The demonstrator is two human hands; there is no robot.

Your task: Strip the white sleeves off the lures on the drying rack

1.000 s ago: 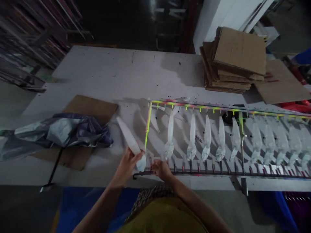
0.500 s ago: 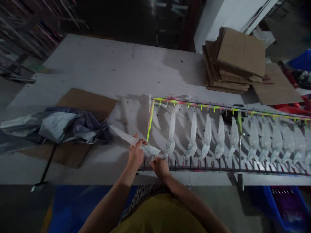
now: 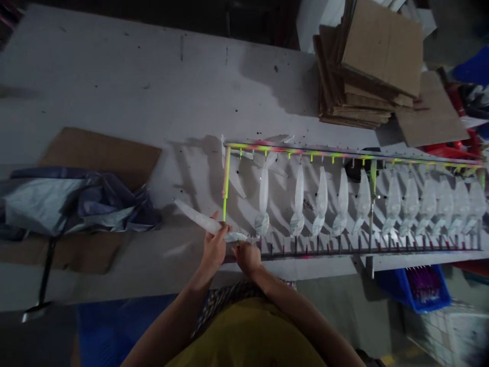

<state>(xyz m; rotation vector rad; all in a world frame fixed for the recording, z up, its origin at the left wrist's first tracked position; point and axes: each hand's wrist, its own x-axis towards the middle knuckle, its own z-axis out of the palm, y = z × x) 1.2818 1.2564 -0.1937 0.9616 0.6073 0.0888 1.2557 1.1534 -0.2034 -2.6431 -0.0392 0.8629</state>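
Observation:
My left hand (image 3: 214, 251) is closed around the middle of a long, curved, whitish translucent blade-shaped piece (image 3: 196, 216). Its narrow tip points to the upper left, and its other end reaches over my right hand. My right hand (image 3: 249, 258) is closed just below that end, fingers pinched; what lies between them is too small to make out. Both hands are at the left end of a metal rack (image 3: 226, 176) with a yellow and pink frame. Similar blade-shaped pieces (image 3: 298, 204) stand in a row along the rack, each with a wider, crinkled lower end.
Stacked cardboard sheets (image 3: 378, 56) lie at the back right of the white table (image 3: 153, 86). Crumpled grey-purple sheeting (image 3: 103, 201) rests on cardboard (image 3: 114, 153) at left, beside a dark rod (image 3: 46, 270). A blue crate (image 3: 407, 288) stands below the table's front edge.
The view has shifted, so the table's back edge sits higher. The held piece has turned, its crinkled end now looking narrower. Both hands stay closed at the rack's left end.

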